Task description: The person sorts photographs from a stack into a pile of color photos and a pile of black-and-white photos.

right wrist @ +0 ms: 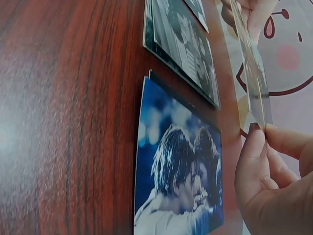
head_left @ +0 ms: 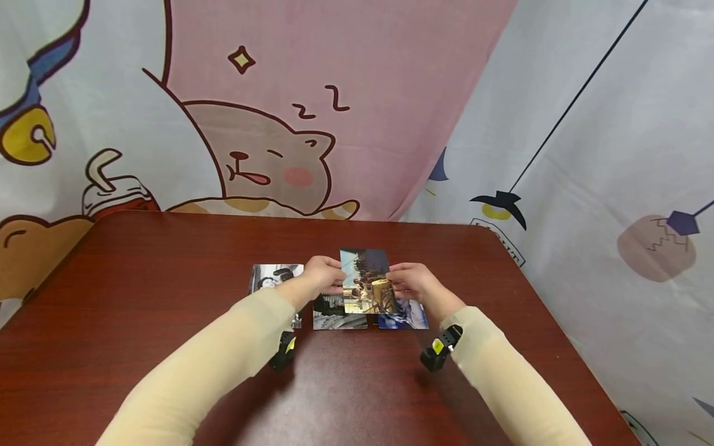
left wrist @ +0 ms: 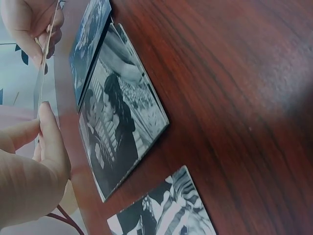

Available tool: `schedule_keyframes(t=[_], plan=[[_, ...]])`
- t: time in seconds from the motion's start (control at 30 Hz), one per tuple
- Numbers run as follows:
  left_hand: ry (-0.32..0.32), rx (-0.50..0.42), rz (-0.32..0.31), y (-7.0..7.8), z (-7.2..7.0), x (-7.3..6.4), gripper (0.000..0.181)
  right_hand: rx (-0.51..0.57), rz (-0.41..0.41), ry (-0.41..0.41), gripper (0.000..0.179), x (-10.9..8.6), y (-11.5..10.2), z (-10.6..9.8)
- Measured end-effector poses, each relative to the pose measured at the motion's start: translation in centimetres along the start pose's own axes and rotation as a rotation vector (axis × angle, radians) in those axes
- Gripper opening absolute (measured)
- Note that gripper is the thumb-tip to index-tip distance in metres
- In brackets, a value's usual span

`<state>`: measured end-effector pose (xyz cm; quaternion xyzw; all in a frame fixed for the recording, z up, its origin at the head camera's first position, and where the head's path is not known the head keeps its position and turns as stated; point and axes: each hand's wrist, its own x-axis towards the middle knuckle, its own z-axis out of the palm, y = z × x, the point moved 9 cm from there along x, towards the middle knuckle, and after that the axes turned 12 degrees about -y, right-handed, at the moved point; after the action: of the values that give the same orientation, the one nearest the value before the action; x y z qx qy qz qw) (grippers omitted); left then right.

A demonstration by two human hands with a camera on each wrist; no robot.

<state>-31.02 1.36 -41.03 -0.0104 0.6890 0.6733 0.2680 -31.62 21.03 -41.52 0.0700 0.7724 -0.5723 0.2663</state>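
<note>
Two edges pinched: L hand & R hand hold photo; wide table nearside; only R-wrist cam shows heads on blue pic.

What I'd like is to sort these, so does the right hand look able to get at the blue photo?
Likely yes, though the right hand pinches the raised photo and would have to let go first. The blue photo lies close by, with nothing seen on top.

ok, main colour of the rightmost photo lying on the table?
Blue; the photo shows best in right wrist view.
</note>
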Motion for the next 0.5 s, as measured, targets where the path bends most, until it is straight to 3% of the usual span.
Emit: schedule_keyframes(t=[0.5], plan=[[-0.03,0.03,0.005,0.1,2.1,0.5,0.036,-0.001,0.005,0.013,0.041,-0.4,1.0,-1.9]])
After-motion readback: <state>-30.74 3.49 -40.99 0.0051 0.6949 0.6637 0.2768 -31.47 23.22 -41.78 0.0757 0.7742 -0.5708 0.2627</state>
